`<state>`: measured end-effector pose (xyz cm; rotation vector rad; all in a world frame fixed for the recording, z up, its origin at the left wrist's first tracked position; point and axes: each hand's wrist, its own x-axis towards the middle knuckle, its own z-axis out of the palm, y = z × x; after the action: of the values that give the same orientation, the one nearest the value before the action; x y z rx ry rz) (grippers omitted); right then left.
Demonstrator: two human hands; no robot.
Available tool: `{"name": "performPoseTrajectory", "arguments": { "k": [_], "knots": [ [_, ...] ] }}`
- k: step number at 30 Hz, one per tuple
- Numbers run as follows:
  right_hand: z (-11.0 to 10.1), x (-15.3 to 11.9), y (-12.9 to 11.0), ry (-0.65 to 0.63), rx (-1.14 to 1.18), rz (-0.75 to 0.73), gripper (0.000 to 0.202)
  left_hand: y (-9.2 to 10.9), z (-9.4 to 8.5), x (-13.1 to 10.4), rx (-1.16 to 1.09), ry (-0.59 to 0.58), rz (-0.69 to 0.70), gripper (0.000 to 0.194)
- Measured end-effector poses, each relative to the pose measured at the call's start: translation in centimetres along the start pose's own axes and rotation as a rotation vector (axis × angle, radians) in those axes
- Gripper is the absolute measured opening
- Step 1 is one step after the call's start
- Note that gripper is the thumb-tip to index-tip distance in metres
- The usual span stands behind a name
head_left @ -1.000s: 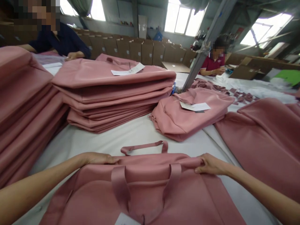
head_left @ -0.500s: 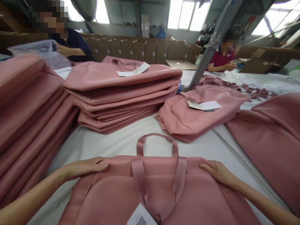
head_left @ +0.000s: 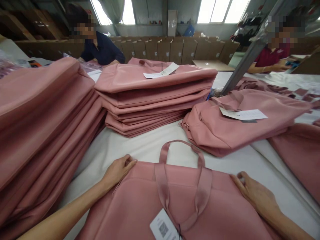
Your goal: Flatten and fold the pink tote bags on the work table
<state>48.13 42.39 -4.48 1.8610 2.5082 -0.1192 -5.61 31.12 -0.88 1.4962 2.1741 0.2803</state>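
A pink handbag (head_left: 140, 206) lies on the white-covered table in front of me, its two strap handles at the top middle. One handle loops away over the table; the other (head_left: 162, 186) falls across the bag's front. From it hangs a white tag (head_left: 163, 226) with a printed square code. My left hand (head_left: 118, 171) pinches the bag's top left corner. At the top right corner, my right hand (head_left: 257, 195) grips the edge with curled fingers, slightly blurred. The bag's lower part is cut off by the frame.
Folded pink bags stand in piles at left (head_left: 47, 126) and centre back (head_left: 155, 96). Another tagged bag (head_left: 245, 123) lies to the right, near a slanted metal post (head_left: 247, 53). Two people (head_left: 102, 48) work behind the table, and cardboard boxes (head_left: 165, 50) line up behind them.
The view has turned left, so things sit further right. My left hand's fingers have moved from lying along the bag's top to a pinch at its corner. The bag's top looks flatter.
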Motion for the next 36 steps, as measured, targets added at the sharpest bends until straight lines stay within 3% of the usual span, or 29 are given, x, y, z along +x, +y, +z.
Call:
{"name": "performPoseTrajectory", "arguments": {
  "k": [2,4,7,9,13,16,18,21,23,25,27,30,33,36],
  "knots": [
    [-2.1,0.8,-1.4,0.109,0.068,-0.051,0.045,1.4,-1.0,0.1,0.032,0.05,0.117,0.041],
    [-4.5,1.7,-3.4,0.27,0.128,-0.193,0.045,3.4,-1.7,0.1,0.044,0.091,0.236,0.039],
    [-6.0,2.7,-6.4,0.374,0.145,-0.394,0.039,5.9,-1.1,-0.1,0.136,0.061,0.328,0.04],
    [-5.0,3.2,-7.5,0.268,0.095,-0.405,0.036,6.0,0.2,-0.1,0.275,-0.018,0.336,0.039],
    [-0.5,3.6,-7.3,-0.012,-0.045,-0.244,0.04,3.3,3.5,0.6,0.405,-0.03,0.215,0.041],
    [1.4,3.5,-6.7,-0.036,-0.03,-0.199,0.037,2.0,4.4,1.5,0.366,0.005,0.198,0.038],
    [1.6,3.4,-6.5,-0.02,0.053,-0.174,0.036,2.8,3.8,2.0,0.332,0.032,0.209,0.037],
    [1.1,3.3,-6.6,0.041,0.179,-0.152,0.036,6.6,2.1,2.1,0.172,0.082,0.314,0.032],
    [0.2,3.4,-6.9,0.119,0.256,-0.194,0.033,10.2,1.2,2.0,-0.012,-0.003,0.469,0.031],
    [-1.3,4.0,-7.8,0.213,0.336,-0.272,0.029,13.5,0.9,2.2,-0.047,-0.249,0.591,0.04],
    [-3.3,5.3,-9.4,0.277,0.417,-0.383,0.026,16.0,1.3,3.0,0.077,-0.507,0.609,0.052],
    [-6.0,8.5,-12.8,0.198,0.506,-0.544,0.026,17.9,2.1,4.4,0.207,-0.726,0.549,0.062],
    [-6.8,11.9,-16.2,0.026,0.488,-0.628,0.029,18.4,2.1,3.8,0.229,-0.74,0.498,0.062],
    [-6.1,13.6,-18.6,-0.165,0.359,-0.688,0.04,18.6,0.6,0.5,0.24,-0.529,0.533,0.057]
  ]
}}
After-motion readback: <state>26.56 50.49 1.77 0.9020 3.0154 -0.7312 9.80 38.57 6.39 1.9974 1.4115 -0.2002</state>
